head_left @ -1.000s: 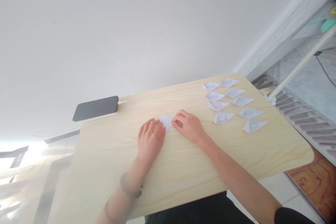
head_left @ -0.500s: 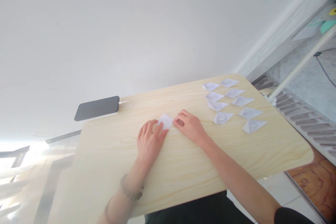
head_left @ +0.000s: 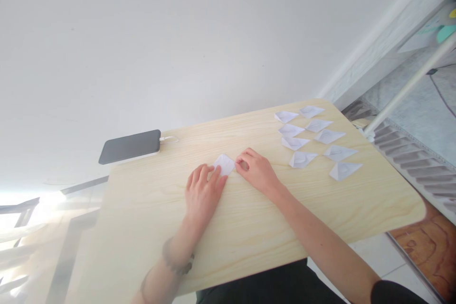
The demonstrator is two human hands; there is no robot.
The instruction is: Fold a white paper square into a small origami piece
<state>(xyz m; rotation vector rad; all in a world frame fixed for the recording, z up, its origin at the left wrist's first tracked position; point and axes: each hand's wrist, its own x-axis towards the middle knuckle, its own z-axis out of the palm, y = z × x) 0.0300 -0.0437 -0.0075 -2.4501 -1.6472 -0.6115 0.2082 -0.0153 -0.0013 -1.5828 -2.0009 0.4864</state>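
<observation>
A small folded white paper [head_left: 224, 164] lies on the wooden table, a corner pointing to the right. My left hand [head_left: 204, 190] rests over its left and lower edges, fingers apart, with the index finger and thumb touching it. My right hand [head_left: 257, 170] is closed in a pinch at the paper's right corner. The fingertips hide how much of that corner they hold. Right of my hands stand several folded paper pieces [head_left: 302, 159] of a pointed, boat-like shape, set out in two rough columns.
A dark phone or power bank [head_left: 130, 146] with a white cable [head_left: 170, 138] lies at the table's back left edge. The light wooden table [head_left: 249, 237] meets a white wall [head_left: 178, 57] behind. A white metal pole [head_left: 409, 90] slants beyond the right edge.
Both hands stay almost in place on the paper, with only slight finger movement. The view has shifted very slightly.
</observation>
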